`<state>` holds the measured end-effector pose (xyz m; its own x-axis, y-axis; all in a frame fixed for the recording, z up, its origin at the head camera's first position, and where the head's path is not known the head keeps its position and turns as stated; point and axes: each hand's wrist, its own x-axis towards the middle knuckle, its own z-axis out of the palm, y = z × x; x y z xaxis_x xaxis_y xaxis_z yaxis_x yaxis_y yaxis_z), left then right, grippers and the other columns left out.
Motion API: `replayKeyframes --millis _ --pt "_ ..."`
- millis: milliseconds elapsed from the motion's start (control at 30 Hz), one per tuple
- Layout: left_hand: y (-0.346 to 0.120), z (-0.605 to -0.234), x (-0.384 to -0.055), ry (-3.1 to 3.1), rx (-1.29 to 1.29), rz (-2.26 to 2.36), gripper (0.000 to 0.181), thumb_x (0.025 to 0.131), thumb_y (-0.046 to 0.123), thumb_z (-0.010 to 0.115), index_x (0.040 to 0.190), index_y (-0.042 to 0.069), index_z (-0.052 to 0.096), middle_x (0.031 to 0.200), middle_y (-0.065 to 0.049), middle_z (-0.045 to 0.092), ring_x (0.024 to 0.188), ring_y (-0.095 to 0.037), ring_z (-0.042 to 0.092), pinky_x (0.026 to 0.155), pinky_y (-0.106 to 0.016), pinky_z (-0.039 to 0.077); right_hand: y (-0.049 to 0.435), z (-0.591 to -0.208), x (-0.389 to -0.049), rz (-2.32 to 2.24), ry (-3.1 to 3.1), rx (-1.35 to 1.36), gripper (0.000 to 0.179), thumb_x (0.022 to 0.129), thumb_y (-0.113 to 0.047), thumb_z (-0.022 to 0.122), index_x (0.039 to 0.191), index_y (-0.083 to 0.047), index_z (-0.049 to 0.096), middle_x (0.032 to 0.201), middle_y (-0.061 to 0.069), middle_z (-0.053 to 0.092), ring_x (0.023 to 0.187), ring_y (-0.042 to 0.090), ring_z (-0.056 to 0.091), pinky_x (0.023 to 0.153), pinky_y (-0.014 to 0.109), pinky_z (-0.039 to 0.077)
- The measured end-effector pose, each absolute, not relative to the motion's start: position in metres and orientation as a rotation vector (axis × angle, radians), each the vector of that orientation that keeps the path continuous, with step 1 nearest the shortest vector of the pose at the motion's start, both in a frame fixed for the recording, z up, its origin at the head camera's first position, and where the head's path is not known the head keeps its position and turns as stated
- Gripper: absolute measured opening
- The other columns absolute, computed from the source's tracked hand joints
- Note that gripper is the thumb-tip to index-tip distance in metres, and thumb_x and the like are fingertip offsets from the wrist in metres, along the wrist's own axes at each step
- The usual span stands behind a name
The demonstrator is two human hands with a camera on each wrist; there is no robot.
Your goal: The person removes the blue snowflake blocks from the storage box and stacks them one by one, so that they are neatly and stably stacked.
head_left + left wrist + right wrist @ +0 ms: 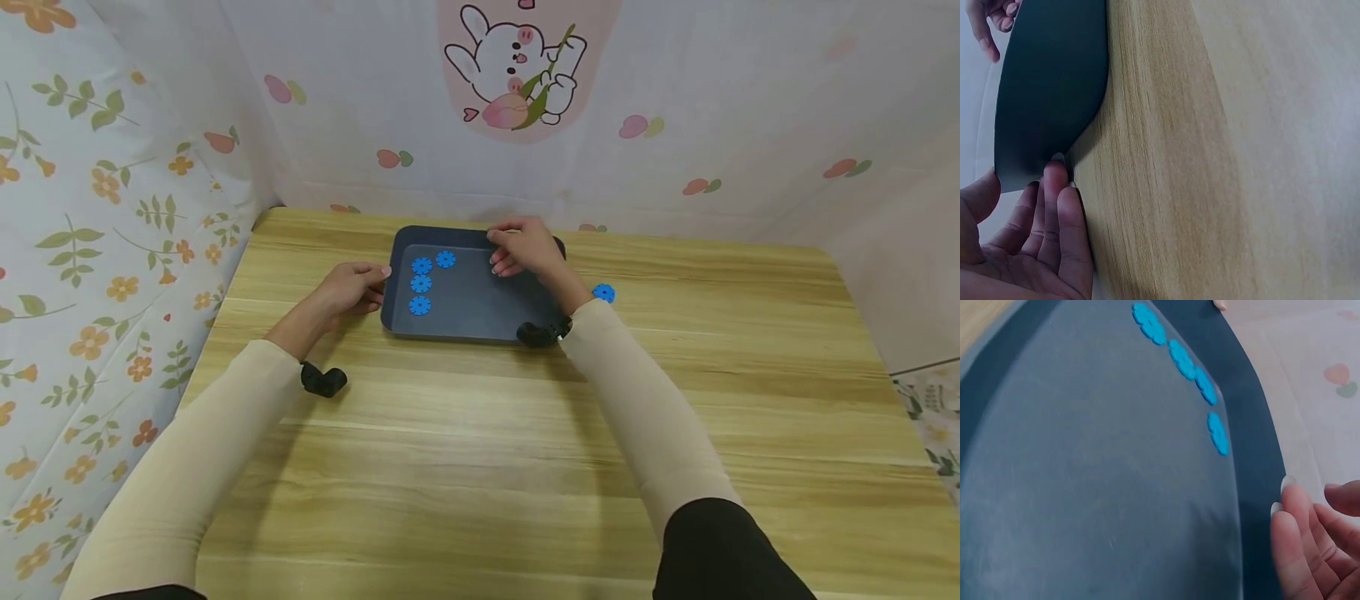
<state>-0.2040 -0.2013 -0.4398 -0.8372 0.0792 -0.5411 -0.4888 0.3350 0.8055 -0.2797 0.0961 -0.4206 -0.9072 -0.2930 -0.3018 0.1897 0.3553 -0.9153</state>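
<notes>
A dark grey rectangular tray (pixel 480 337) lies on the table, with several blue notched plastic discs (pixel 421 284) flat near its left side. My left hand (pixel 351 287) holds the tray's left edge, its thumb at the rim and its fingers against the outer wall (pixel 1054 94). Over the tray's far right part is my right hand (pixel 521 248). In the right wrist view its fingers (pixel 1294 544) overlap the far wall, thumb apart from them, with nothing between. The discs show in a bent row there too.
One more blue disc (pixel 603 292) lies on the wooden table (pixel 465 467) just right of the tray, beside my right forearm. A printed curtain (pixel 337 108) hangs behind the table and a floral one (pixel 112 250) at the left. A black wrist camera (pixel 324 381) juts from each sleeve.
</notes>
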Motion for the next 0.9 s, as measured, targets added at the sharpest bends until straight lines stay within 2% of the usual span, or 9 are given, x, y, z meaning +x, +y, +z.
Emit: replayKeyframes --millis 400,900 --pt "-0.203 -0.444 -0.205 2.134 -0.35 1.533 0.049 0.103 0.039 0.048 0.141 0.008 0.05 0.105 -0.002 0.059 0.084 -0.01 0.059 0.074 -0.02 0.052 0.068 -0.433 -0.282 -1.484 2.064 -0.094 0.036 0.099 -0.023 0.059 0.131 -0.006 0.06 0.074 0.01 0.068 0.057 0.017 0.067 0.065 0.038 0.059" --pt "-0.204 -0.443 -0.205 2.132 -0.349 1.527 0.051 0.102 0.042 0.049 0.141 0.009 0.05 0.107 -0.003 0.061 0.086 -0.011 0.059 0.075 -0.021 0.052 0.045 -0.44 -0.28 -1.462 1.885 -0.037 0.041 0.101 -0.019 0.055 0.141 -0.013 0.051 0.078 0.012 0.07 0.059 0.018 0.069 0.061 0.033 0.059"
